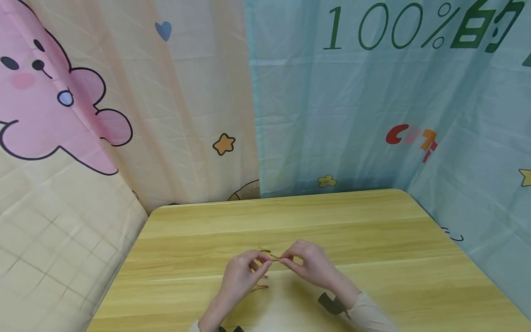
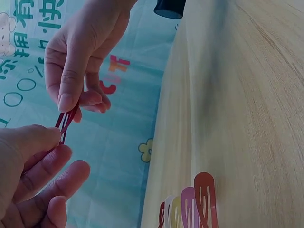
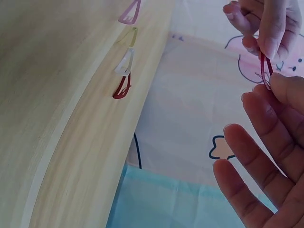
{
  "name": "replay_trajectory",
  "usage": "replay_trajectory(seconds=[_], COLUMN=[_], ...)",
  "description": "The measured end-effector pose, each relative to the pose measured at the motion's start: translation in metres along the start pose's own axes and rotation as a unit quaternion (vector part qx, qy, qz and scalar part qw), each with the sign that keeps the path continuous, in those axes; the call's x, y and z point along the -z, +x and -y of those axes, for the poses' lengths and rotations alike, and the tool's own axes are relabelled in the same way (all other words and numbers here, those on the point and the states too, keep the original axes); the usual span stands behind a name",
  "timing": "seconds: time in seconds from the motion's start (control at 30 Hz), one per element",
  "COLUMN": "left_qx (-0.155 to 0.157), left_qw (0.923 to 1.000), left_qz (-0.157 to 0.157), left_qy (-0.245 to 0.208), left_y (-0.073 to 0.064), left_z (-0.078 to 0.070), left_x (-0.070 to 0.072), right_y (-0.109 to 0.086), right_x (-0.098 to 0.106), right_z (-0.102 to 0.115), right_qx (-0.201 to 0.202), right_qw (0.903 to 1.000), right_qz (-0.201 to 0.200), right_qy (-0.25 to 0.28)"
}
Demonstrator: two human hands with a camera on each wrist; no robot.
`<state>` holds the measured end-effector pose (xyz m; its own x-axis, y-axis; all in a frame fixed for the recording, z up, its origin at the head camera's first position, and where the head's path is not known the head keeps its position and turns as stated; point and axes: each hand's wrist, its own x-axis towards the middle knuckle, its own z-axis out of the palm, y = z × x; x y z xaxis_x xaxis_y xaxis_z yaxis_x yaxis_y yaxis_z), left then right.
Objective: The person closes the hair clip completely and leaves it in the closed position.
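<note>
Between both hands, above the table, a red snap hair clip (image 2: 64, 124) is held up, its bent-open frame showing (image 3: 262, 66). My left hand (image 1: 240, 275) pinches one end between thumb and forefinger. At the opposite end, my right hand (image 1: 311, 265) pinches the clip with thumb and forefinger, the other fingers loosely spread in the right wrist view. Below lies a row of more snap clips: an orange-red one (image 2: 205, 192), a pink-purple one (image 3: 129, 13), a yellow one (image 3: 134, 36), a white one (image 3: 124, 61) and a dark red one (image 3: 118, 94). My left hand partly covers this row in the head view.
The wood-grain table (image 1: 373, 240) has rounded far corners. Behind it and at both sides hang printed curtains, cream (image 1: 195, 101) on the left and blue (image 1: 315, 101) on the right. A dark wrist-worn piece (image 1: 330, 304) sits by the right wrist.
</note>
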<state>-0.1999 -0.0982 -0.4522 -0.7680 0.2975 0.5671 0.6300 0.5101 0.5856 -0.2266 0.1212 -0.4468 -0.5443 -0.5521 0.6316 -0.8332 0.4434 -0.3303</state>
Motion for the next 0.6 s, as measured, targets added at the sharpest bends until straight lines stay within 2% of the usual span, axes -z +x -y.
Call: replay_trajectory(seconds=[0.2,0.33,0.43,0.6], left_qx=[0.049,0.076,0.100,0.133], left_qw=[0.9980,0.9950,0.9903,0.9765], left_qz=[-0.012,-0.003,0.021,0.074], left_qy=[-0.038,-0.064,-0.094,-0.152], left_y=[0.0017,0.0021,0.0023,0.0018], left_z=[0.0012,0.0005,0.0001,0.0013], left_x=[-0.0003,0.0008,0.0017,0.0025], right_y=[0.0003,-0.0003,-0.0008,-0.0014], right_x=[0.0012,0.0013,0.0017,0.0027], right_z=[0.0012,0.0011,0.0011,0.0013], right_qx=[-0.037,-0.054,-0.065,-0.091], right_qw=[0.9987,0.9969,0.9950,0.9892], right_qz=[-0.002,-0.002,0.001,0.016], right_qy=[0.035,0.057,0.076,0.114])
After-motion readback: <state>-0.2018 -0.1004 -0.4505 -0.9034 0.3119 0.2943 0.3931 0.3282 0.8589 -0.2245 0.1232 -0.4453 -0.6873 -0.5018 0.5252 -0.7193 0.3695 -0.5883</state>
